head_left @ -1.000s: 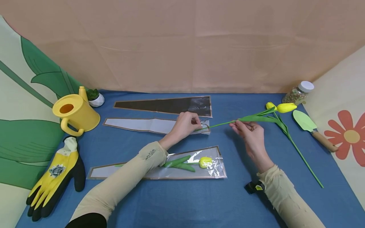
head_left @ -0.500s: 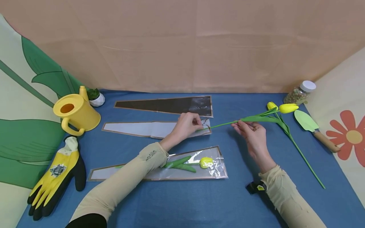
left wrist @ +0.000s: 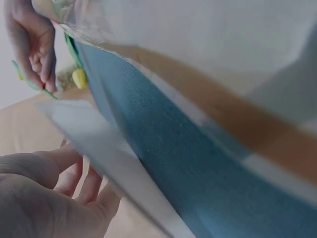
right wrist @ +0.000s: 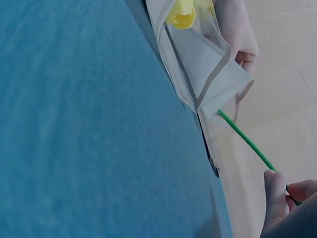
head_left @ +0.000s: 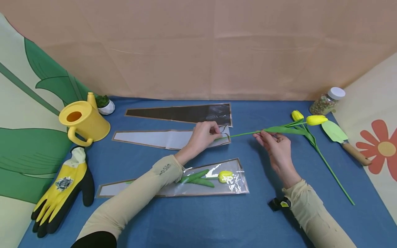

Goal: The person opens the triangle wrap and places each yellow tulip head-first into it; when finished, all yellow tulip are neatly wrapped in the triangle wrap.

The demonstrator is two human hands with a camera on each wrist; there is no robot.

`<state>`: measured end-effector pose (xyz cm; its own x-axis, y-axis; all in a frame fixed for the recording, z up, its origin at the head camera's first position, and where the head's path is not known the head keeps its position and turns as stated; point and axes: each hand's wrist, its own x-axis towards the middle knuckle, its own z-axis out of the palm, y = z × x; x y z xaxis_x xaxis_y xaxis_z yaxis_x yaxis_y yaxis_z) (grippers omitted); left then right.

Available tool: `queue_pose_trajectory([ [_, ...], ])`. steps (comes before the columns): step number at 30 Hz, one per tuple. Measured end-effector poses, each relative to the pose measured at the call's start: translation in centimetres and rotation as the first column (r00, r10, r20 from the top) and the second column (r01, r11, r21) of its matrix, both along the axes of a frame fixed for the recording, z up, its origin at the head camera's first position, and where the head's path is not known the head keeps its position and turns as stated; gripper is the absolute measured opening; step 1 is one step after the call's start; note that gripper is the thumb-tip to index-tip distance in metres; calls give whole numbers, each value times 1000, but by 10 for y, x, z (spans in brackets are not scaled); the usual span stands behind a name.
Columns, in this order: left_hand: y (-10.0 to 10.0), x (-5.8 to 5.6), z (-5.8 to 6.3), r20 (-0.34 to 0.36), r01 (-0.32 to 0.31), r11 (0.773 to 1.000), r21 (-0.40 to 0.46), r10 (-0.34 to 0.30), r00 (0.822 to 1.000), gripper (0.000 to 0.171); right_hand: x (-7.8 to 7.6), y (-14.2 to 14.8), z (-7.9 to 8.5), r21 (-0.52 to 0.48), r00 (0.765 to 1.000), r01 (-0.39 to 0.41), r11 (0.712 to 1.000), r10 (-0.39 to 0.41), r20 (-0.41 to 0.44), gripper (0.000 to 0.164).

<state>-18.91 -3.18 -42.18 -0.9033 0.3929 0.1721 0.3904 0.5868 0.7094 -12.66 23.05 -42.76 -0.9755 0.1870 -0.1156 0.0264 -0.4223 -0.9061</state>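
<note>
Head view: tulip [head_left: 286, 130] stem-first at the white bag [head_left: 155, 137]

The left hand [head_left: 202, 136] pinches the white bag beside its mouth, at the bag's 3 o'clock end, presumably to keep its layers apart; whether it also touches the stem is hidden. The right hand [head_left: 276, 150] pinches the tulip just below its leaves, a grip that likely keeps the thin stalk steerable. The stem's end lies at the mouth, the bud toward 3 o'clock; how far in it reaches, I cannot tell.

On the counter [head_left: 201, 220], the filled bag [head_left: 201, 191] lies at 6 o'clock of the white one and the black bag [head_left: 178, 113] at 12, perhaps to keep each within reach. A second tulip [head_left: 310, 137] overlaps the held one, its stem toward 5 o'clock.

Against a second ago, both hands are almost unmoved. The white bag's narrow end has dropped slightly toward 6 o'clock, its mouth looks less crumpled, and the held bud sits a touch lower against the trowel [head_left: 334, 131].
</note>
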Motion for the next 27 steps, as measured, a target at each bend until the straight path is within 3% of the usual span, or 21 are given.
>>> queue_pose_trajectory([
  [12, 2, 3, -1, 11, 36, 998, -58, -35, 999, 16, 0, -3, 1, 38, 1000, 10, 999, -10, 17, 16],
  [19, 1, 1, -1, 55, 59, 994, -96, -54, 997, 18, 1, -2, -1, 33, 1000, 0, 999, 0, 0, 8],
  [27, 2, 4, 0, 39, 87, 984, -152, -82, 996, 17, 2, -3, -1, 25, 1000, -20, 999, 21, -15, 8],
])
